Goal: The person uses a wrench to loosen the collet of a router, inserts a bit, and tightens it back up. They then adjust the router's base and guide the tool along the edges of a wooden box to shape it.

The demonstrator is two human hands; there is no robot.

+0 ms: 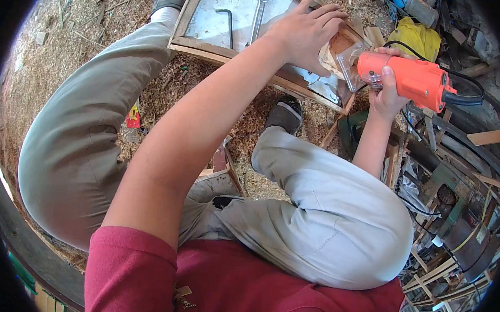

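My right hand (390, 95) is wrapped around an orange trim router (401, 76), which lies on its side in the air. A clear plastic base (351, 65) is on its left end, and a black cord leaves the other end. My left hand (310, 32) has its fingers spread, just left of the clear base and above a wood-framed board (211, 27) with a pale panel. On that panel lie a combination wrench (259, 15) and a dark hex key (229, 26). Whether my left palm touches anything beneath it is hidden.
Wood shavings cover the ground (86, 46). A yellow bag (414, 37) sits beyond the router. At right are piled scraps, cables and a dark metal cylinder (474, 247). A wooden box (217, 182) stands between my legs, near a small red-and-yellow item (133, 116).
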